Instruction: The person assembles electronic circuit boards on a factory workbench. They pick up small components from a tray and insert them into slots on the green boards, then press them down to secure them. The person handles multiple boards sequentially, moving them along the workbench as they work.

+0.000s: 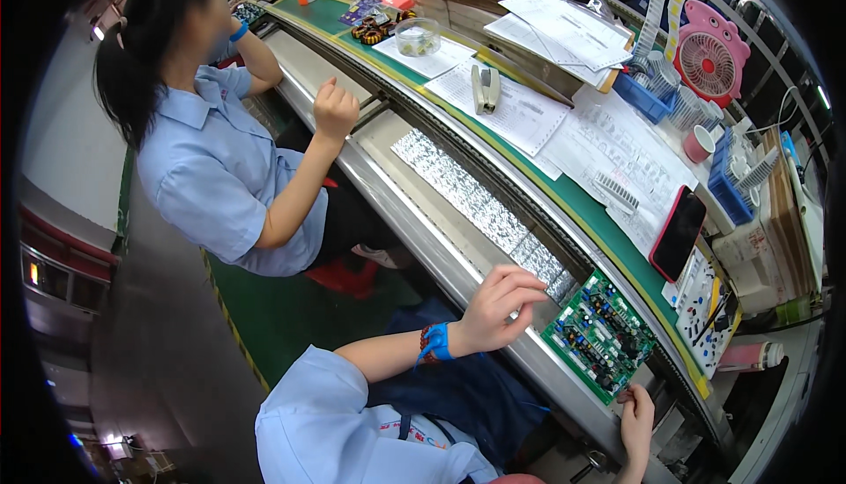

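Room first: factory floor [167, 334], grey aisle with a green section. Long conveyor line [445, 220] crosses the view on a diagonal, silver textured plate in its bed. Green worktop [621, 237] runs along its far side. Co-worker [198, 167] in light blue sits up the line, one arm raised, fist loosely closed. Loose papers [533, 123] cover much of the worktop. Populated green circuit board [599, 334] sits at the near end of the line, tilted in view, components up.

Left hand [502, 308], blue strap at the wrist: half-open, fingers bent, nothing visible in it, just beside the board's upper left edge. Right hand [636, 413]: fingers bent, tips at the board's lower corner; can't tell if pinching or only touching.

Smaller stuff on the worktop: pink fan [708, 57], dark phone [678, 234], stapler [486, 89].
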### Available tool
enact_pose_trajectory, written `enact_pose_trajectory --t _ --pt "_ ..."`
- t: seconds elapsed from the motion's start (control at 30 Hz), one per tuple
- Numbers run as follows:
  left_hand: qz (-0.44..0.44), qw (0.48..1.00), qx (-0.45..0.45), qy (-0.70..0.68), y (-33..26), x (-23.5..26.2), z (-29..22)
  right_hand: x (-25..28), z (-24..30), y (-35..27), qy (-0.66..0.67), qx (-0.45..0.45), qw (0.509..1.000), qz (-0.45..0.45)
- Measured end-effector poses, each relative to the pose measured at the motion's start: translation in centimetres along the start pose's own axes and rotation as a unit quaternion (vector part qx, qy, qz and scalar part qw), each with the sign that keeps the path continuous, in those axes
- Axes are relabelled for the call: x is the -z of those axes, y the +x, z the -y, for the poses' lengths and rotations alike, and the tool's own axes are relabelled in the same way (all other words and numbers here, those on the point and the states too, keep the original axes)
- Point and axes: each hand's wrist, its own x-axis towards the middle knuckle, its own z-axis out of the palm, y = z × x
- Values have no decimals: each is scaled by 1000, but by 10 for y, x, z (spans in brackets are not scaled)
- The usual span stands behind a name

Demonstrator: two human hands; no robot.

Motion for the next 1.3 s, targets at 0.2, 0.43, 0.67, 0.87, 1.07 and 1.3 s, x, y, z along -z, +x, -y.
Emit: enact_pose_trajectory --t 0.2,0.43,0.67,0.87,1.07,1.3 --pt "2 1000 -4 9 1 1 -2 -3 21 10 -59 9 998 12" --pt "3 999 -6 49 -1 0 -9 -11 44 31 -78 96 991 60" --pt "27 997 -14 68 -1 -9 -6 -12 53 52 -76 179 976 99" --pt "23 996 -22 79 -9 -15 -7 -15 34 65 -18 143 985 95" --pt "60 988 -83 112 -14 -14 -12 -5 24 68 30 152 987 40" --pt "248 960 -127 30 -25 -31 -45 -3 28 67 41 195 979 -34"
